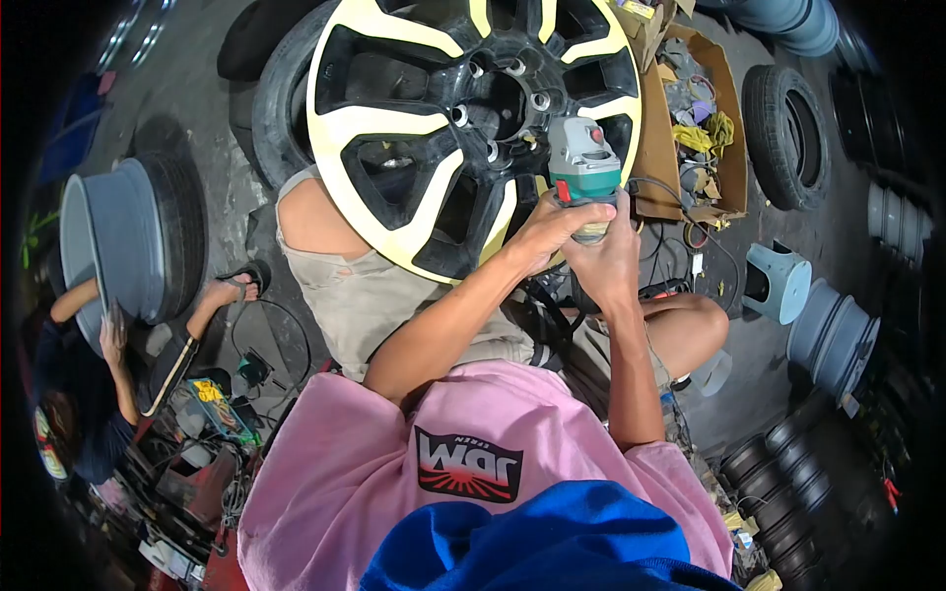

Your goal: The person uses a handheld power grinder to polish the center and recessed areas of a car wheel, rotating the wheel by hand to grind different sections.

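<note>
A large wheel rim [384, 120] with pale yellow spoke faces and black recesses lies in front of me, face up. Both hands hold a green and grey power tool [588, 172] with a red switch, over the rim's lower right spokes. My left hand [552, 229] wraps round the tool's body from the left, its thumb across it. From the right, my right hand [606, 258] grips the same body, close against the other hand. The tool's working end is hidden beneath its head.
At the left a person [84, 404] holds a grey rim [118, 241]. A cardboard box [734, 128] of scraps, a tyre [786, 138] and a light blue stool [777, 283] stand at the right. Cables [724, 251] lie on the floor. Tools [219, 406] are at lower left.
</note>
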Motion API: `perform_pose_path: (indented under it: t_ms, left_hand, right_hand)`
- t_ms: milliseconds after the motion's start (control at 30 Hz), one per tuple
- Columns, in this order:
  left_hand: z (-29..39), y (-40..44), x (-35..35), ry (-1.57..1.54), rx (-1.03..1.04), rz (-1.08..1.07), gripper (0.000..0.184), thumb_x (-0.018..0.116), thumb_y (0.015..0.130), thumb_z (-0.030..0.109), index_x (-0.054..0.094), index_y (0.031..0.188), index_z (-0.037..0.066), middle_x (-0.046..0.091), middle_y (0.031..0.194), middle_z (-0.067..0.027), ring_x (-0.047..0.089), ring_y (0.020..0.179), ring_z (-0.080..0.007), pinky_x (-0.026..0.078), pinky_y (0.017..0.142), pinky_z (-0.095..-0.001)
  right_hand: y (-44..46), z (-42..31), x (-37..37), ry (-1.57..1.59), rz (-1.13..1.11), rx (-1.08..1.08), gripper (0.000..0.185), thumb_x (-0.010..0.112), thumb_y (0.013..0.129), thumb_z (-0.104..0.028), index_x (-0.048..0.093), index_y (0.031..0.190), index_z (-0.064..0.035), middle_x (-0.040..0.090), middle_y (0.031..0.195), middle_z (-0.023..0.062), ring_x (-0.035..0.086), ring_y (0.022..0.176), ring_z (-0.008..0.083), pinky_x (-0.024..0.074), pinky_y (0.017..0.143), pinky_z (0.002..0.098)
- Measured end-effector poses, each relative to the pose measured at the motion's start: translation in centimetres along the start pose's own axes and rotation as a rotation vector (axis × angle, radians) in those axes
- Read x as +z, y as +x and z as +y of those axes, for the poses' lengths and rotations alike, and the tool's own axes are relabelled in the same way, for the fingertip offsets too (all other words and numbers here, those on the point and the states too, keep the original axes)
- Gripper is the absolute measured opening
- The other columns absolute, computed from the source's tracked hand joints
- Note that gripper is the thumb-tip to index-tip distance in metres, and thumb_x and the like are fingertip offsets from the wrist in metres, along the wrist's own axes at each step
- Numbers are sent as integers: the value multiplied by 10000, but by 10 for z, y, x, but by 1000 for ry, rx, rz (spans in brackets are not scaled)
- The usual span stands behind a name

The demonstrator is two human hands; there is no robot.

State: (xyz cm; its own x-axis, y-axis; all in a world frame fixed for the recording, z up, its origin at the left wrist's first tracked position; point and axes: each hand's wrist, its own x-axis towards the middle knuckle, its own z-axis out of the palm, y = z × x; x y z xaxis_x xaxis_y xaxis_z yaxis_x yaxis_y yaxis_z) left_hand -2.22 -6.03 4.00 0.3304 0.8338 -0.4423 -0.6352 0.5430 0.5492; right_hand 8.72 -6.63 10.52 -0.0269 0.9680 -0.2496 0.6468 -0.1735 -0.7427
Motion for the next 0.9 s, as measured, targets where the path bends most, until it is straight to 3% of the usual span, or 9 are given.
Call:
perform_pose_path:
  t_ms: [100, 167, 567, 900]
  left_hand:
    - [2, 1, -1, 6, 0, 1, 428, 822, 856, 225, 689, 1218, 40, 722, 1131, -68, 680, 1049, -160, 531, 971, -344]
    - [4, -2, 0, 0, -8, 14, 436, 821, 856, 223, 684, 1227, 39, 719, 1141, -72, 678, 1052, -162, 531, 973, -344]
    - [0, -3, 2, 22, -10, -22, 441, 821, 859, 162, 659, 1246, 25, 713, 1139, -76, 681, 1040, -157, 550, 945, -333]
    - [0, -7, 1, 54, 17, -69, 420, 805, 874, 152, 664, 1247, 21, 713, 1152, -77, 680, 1038, -149, 546, 938, -324]
  right_hand:
    - [3, 4, 2, -18, -11, -24, 738, 835, 760, -125, 450, 1369, 32, 732, 1069, 255, 735, 1025, 411, 576, 849, 438]
    - [2, 4, 3, -23, -30, -5, 852, 847, 746, -121, 396, 1449, 50, 718, 1076, 275, 727, 1002, 423, 566, 841, 451]
    - [-6, 4, 1, 58, -7, -10, 740, 849, 744, -105, 460, 1355, 45, 717, 1095, 252, 737, 1006, 371, 568, 851, 423]
    - [-14, 10, 7, 99, 86, -77, 807, 837, 745, -100, 418, 1413, 76, 720, 1036, 267, 747, 945, 386, 578, 818, 431]
